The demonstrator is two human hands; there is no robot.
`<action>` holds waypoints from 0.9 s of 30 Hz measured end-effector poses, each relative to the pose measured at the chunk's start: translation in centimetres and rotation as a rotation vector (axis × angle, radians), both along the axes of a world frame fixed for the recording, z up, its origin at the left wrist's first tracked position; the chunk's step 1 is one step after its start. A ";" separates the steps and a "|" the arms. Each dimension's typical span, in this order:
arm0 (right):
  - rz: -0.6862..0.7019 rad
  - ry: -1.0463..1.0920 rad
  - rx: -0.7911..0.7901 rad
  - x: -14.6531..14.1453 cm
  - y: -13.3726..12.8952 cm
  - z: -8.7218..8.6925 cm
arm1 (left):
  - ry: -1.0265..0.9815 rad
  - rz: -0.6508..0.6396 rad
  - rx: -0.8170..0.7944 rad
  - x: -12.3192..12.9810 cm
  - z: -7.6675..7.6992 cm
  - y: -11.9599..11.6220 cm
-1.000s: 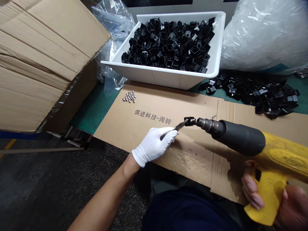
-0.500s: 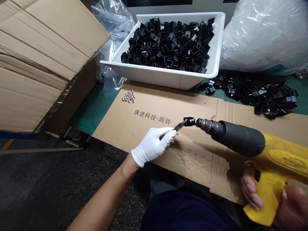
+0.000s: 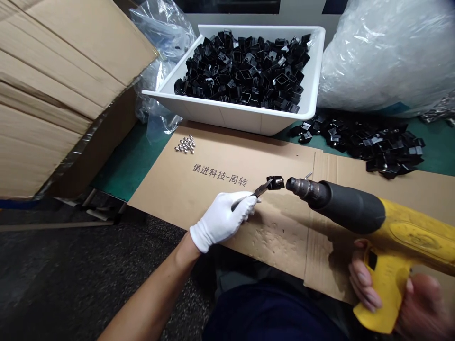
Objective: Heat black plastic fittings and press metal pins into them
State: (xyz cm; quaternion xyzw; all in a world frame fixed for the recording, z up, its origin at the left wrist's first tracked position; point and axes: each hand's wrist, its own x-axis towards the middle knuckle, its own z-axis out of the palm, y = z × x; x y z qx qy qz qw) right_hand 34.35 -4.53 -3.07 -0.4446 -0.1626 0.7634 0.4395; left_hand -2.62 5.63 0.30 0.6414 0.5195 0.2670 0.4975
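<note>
My left hand, in a white glove, is closed around dark metal tweezers. At their tips sits a small black plastic part with a shiny metal piece at its right end. My bare right hand grips the handle of a yellow heat gun. The gun's dark metal nozzle points left at the part, with a small gap between them. Both are held above the cardboard sheet.
A white bin full of black parts stands at the back. Small metal pieces lie on the cardboard's left. Loose black parts are heaped at right, before a large clear plastic bag. A cardboard box stands at left.
The whole view has shifted slightly, so everything appears a little further left. The black part seems slightly turned in the tweezers, and its gap to the nozzle looks about the same.
</note>
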 end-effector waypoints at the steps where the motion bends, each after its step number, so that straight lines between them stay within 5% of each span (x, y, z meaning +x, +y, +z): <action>1: -0.006 -0.007 -0.011 -0.2 0.1 0.2 | -0.007 -0.005 -0.005 0.0 0.0 0.0; 27: -0.011 0.037 0.003 -0.2 0.1 0.1 | -0.148 0.054 -0.110 0.6 -0.4 0.0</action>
